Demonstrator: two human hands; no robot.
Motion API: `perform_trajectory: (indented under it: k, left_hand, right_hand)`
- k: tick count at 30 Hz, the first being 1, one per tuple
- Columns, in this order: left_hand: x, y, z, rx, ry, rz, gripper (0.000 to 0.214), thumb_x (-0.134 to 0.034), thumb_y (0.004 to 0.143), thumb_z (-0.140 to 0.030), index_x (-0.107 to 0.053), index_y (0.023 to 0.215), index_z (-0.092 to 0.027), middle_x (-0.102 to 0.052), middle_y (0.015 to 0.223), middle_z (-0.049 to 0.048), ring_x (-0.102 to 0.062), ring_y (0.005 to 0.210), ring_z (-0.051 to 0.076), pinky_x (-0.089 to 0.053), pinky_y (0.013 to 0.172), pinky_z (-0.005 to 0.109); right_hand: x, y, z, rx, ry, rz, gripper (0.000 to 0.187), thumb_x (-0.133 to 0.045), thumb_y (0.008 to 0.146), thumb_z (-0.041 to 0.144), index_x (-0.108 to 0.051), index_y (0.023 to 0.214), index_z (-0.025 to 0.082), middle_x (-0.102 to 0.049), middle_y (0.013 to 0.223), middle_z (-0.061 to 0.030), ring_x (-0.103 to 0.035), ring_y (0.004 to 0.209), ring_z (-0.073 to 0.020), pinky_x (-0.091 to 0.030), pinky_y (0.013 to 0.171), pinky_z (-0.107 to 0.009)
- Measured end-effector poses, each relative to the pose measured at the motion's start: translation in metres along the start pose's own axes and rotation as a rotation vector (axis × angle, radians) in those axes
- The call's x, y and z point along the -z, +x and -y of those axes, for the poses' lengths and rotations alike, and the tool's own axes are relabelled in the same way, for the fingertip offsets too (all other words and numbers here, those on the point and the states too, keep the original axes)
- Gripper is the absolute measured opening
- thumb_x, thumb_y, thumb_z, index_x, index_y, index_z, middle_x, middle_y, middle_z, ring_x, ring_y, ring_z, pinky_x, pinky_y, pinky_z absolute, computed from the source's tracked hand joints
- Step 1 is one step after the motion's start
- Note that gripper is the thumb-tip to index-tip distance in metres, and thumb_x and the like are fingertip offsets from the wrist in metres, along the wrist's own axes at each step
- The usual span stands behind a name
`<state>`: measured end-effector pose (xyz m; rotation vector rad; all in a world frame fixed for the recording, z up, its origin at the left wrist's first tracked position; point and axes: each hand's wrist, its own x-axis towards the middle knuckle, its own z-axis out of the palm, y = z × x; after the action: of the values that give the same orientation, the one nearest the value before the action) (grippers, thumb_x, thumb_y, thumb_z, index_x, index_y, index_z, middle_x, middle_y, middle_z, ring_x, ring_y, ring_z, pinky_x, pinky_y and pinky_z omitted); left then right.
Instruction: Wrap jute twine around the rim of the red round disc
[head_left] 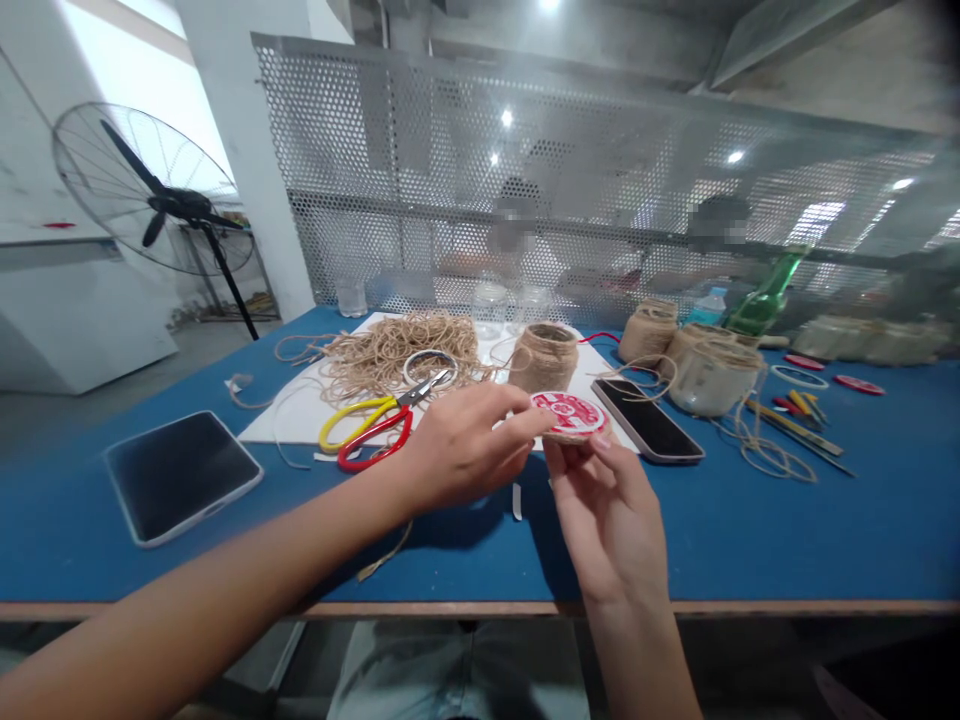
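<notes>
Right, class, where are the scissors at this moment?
In the head view, the scissors lie left of centre, in front of the heap of string and beside the left hand.

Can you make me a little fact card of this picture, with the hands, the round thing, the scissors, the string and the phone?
Right hand: holding the red-and-white disc
Left hand: at the disc's left side
Scissors: red and yellow handles
String: loose heap on white sheet
Phone: dark screen, right of the disc

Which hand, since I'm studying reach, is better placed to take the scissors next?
Probably the left hand: it's beside the scissors, while the right hand, farther away, supports the red-and-white disc.
</notes>
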<state>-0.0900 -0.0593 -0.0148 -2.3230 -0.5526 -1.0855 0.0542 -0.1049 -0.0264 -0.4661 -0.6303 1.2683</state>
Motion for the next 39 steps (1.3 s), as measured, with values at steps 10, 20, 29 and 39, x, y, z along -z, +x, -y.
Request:
perform_trajectory:
  k: [10,20,29,39]
  left_hand:
    - [0.005,0.006,-0.002,0.249,-0.318,0.085,0.015,-0.042,0.078,-0.01,-0.047,0.091,-0.016,-0.056,0.085,0.0034,-0.05,0.078,0.013,-0.042,0.073,0.027]
    - [0.006,0.007,0.004,0.163,-0.533,0.104,0.027,-0.04,0.079,-0.003,-0.049,0.1,-0.016,-0.049,0.088,0.0047,-0.047,0.08,0.011,-0.043,0.072,0.023]
    - [0.005,0.005,0.005,0.028,-0.259,0.051,0.024,-0.051,0.079,-0.015,-0.053,0.102,-0.022,-0.051,0.088,0.002,-0.05,0.072,0.008,-0.042,0.063,0.019]
    - [-0.001,-0.003,0.008,-0.125,-0.123,-0.124,0.026,-0.056,0.076,-0.015,-0.054,0.101,-0.024,-0.054,0.091,0.0016,-0.051,0.075,0.008,-0.041,0.062,0.018]
  right_hand:
    - [0.004,0.003,0.007,0.056,-0.003,-0.022,0.018,-0.055,0.072,0.015,-0.064,0.088,0.017,-0.064,0.09,-0.0012,-0.058,0.085,-0.0117,-0.046,0.088,-0.03]
    - [0.008,0.005,0.014,-0.081,0.113,0.002,0.017,-0.056,0.069,0.014,-0.063,0.085,0.015,-0.062,0.085,-0.0016,-0.057,0.075,-0.0084,-0.05,0.074,-0.02]
    - [0.007,0.004,0.016,-0.14,0.14,0.007,0.015,-0.057,0.068,0.015,-0.063,0.083,0.014,-0.06,0.087,-0.0028,-0.057,0.079,-0.0101,-0.051,0.074,-0.021]
    - [0.003,0.001,0.014,-0.321,0.306,0.033,0.02,-0.053,0.071,0.013,-0.061,0.089,0.012,-0.063,0.084,-0.0046,-0.058,0.076,-0.0093,-0.049,0.078,-0.021]
